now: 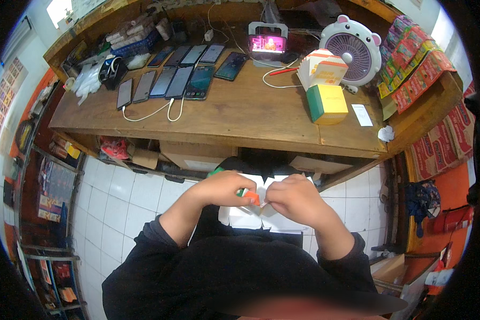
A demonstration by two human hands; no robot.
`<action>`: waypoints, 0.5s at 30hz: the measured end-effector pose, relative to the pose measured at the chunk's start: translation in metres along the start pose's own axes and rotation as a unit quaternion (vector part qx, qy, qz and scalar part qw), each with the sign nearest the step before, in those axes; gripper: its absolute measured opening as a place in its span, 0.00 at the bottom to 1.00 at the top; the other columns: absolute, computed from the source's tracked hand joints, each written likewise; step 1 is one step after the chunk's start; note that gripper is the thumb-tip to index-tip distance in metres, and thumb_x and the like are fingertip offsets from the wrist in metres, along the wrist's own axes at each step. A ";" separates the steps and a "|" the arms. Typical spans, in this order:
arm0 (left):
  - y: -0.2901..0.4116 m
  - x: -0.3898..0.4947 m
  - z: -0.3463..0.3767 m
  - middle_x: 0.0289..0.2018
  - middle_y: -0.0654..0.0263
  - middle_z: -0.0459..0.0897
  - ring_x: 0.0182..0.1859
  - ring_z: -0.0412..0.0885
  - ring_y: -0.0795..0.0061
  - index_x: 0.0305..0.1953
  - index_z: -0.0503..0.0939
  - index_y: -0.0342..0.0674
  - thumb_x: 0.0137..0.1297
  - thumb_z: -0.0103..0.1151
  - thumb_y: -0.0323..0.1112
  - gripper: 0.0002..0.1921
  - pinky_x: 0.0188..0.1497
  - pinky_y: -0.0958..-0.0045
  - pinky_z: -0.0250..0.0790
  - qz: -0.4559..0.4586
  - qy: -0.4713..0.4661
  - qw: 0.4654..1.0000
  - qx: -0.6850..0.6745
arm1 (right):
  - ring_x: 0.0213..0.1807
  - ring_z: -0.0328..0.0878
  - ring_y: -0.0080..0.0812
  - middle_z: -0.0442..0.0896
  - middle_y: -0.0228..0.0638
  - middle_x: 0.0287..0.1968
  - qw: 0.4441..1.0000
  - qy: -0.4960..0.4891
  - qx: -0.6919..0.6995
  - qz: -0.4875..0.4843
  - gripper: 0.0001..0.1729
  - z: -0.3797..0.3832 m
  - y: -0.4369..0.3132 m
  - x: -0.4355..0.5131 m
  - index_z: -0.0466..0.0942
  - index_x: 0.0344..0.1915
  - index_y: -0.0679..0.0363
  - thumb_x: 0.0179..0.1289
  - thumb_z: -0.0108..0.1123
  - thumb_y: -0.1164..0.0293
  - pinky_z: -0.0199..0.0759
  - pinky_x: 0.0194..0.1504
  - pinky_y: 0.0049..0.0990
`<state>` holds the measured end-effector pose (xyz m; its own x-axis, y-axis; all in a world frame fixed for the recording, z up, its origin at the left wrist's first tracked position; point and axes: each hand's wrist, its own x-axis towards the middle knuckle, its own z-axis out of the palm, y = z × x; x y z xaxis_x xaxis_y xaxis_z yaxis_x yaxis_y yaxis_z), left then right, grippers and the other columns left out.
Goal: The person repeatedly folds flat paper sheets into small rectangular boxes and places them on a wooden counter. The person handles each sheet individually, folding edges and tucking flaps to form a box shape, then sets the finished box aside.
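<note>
My left hand (230,190) grips a small orange and green piece (251,197), seemingly folded card, between thumb and fingers. Close to its right, my right hand (294,198) pinches something whitish, mostly hidden by the fingers. Beneath both hands, white card sheets or unfolded boxes (282,222) lie over my lap. More green shows behind the left wrist. On the desk ahead, a yellow and green box (328,105) stands in front of a fanned stack of white and orange cartons (322,70).
The wooden desk (240,118) holds several smartphones (200,82) with white cables, a lit phone (267,44) on a stand, a bear-shaped fan (350,52) and hanging sachets (418,80). Under the desk are cardboard boxes (198,154). Shelves (52,248) stand at the left.
</note>
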<state>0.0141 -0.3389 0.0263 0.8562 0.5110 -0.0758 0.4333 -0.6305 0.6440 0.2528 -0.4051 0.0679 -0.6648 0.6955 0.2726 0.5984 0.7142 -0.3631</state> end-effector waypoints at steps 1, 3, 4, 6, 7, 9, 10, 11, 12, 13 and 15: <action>0.001 0.000 0.000 0.34 0.58 0.85 0.39 0.84 0.57 0.40 0.84 0.47 0.57 0.63 0.43 0.12 0.40 0.64 0.72 -0.037 -0.006 0.999 -0.027 | 0.37 0.80 0.33 0.80 0.26 0.32 1.000 -0.009 -0.002 0.009 0.06 -0.001 0.001 -0.002 0.78 0.32 0.50 0.54 0.66 0.70 0.68 0.41 0.35; 0.005 0.000 -0.002 0.32 0.59 0.86 0.37 0.84 0.58 0.39 0.84 0.47 0.54 0.63 0.42 0.12 0.39 0.63 0.73 -0.097 -0.019 0.993 -0.068 | 0.40 0.80 0.31 0.79 0.25 0.34 0.999 -0.032 -0.017 0.029 0.07 -0.002 0.002 -0.005 0.78 0.34 0.48 0.55 0.65 0.69 0.64 0.44 0.34; 0.008 -0.001 -0.003 0.31 0.59 0.86 0.36 0.84 0.57 0.39 0.85 0.47 0.54 0.62 0.42 0.12 0.38 0.63 0.73 -0.104 -0.019 0.991 -0.082 | 0.40 0.79 0.31 0.78 0.24 0.34 0.999 -0.018 -0.012 0.028 0.06 -0.001 0.002 -0.006 0.78 0.34 0.48 0.55 0.65 0.69 0.63 0.43 0.34; 0.014 -0.002 -0.003 0.30 0.59 0.86 0.34 0.84 0.57 0.37 0.85 0.46 0.53 0.62 0.41 0.11 0.37 0.62 0.73 -0.111 -0.010 0.988 -0.110 | 0.40 0.79 0.30 0.77 0.23 0.35 0.999 -0.004 -0.005 0.035 0.06 0.000 0.002 -0.009 0.78 0.34 0.48 0.55 0.65 0.70 0.61 0.43 0.34; 0.018 -0.003 -0.002 0.30 0.60 0.86 0.34 0.84 0.58 0.37 0.86 0.47 0.53 0.61 0.41 0.11 0.36 0.62 0.73 -0.122 0.019 0.988 -0.091 | 0.40 0.78 0.29 0.77 0.23 0.35 1.000 0.000 -0.012 0.028 0.07 0.002 0.002 -0.010 0.78 0.34 0.47 0.54 0.65 0.70 0.61 0.43 0.35; 0.025 0.001 0.004 0.29 0.61 0.86 0.34 0.84 0.59 0.36 0.87 0.48 0.53 0.61 0.41 0.11 0.35 0.62 0.72 -0.165 0.065 0.983 -0.053 | 0.40 0.78 0.28 0.76 0.23 0.35 0.999 -0.005 -0.029 0.015 0.07 0.006 0.002 -0.012 0.78 0.34 0.47 0.54 0.65 0.70 0.60 0.43 0.36; 0.027 0.003 0.005 0.29 0.62 0.86 0.35 0.84 0.60 0.36 0.87 0.48 0.53 0.61 0.41 0.11 0.36 0.62 0.72 -0.177 0.069 0.981 -0.032 | 0.40 0.78 0.28 0.77 0.22 0.34 0.999 0.001 -0.032 0.001 0.07 0.008 0.002 -0.013 0.78 0.33 0.47 0.53 0.65 0.70 0.60 0.44 0.36; 0.029 0.006 0.007 0.29 0.62 0.86 0.35 0.84 0.60 0.36 0.87 0.48 0.53 0.61 0.41 0.11 0.38 0.62 0.71 -0.189 0.073 0.979 -0.011 | 0.40 0.77 0.27 0.77 0.22 0.34 0.999 0.003 -0.037 -0.011 0.07 0.010 0.003 -0.013 0.78 0.32 0.47 0.53 0.66 0.70 0.60 0.45 0.36; 0.031 0.008 0.009 0.29 0.63 0.86 0.36 0.84 0.60 0.36 0.87 0.49 0.53 0.61 0.41 0.11 0.39 0.61 0.71 -0.196 0.085 0.977 0.015 | 0.39 0.77 0.27 0.77 0.22 0.33 0.999 0.004 -0.044 -0.022 0.07 0.013 0.003 -0.014 0.78 0.32 0.46 0.52 0.66 0.70 0.61 0.45 0.37; 0.033 0.011 0.011 0.29 0.63 0.86 0.36 0.84 0.60 0.36 0.87 0.49 0.53 0.60 0.41 0.11 0.41 0.61 0.70 -0.185 0.075 0.979 0.031 | 0.39 0.77 0.26 0.78 0.21 0.33 0.998 0.015 -0.041 -0.035 0.06 0.016 0.004 -0.013 0.79 0.31 0.46 0.53 0.66 0.71 0.61 0.46 0.37; 0.036 0.014 0.013 0.29 0.63 0.86 0.37 0.84 0.60 0.35 0.88 0.49 0.54 0.60 0.40 0.10 0.45 0.59 0.69 -0.157 0.069 0.982 0.080 | 0.39 0.77 0.24 0.79 0.19 0.31 0.997 0.035 -0.037 -0.061 0.06 0.021 0.006 -0.012 0.81 0.29 0.45 0.53 0.68 0.72 0.61 0.47 0.38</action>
<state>0.0459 -0.3622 0.0384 0.6324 0.7620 -0.1396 0.7173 -0.5079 0.4771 0.2549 -0.4104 0.0433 -0.7032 0.6052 0.3731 0.5482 0.7957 -0.2575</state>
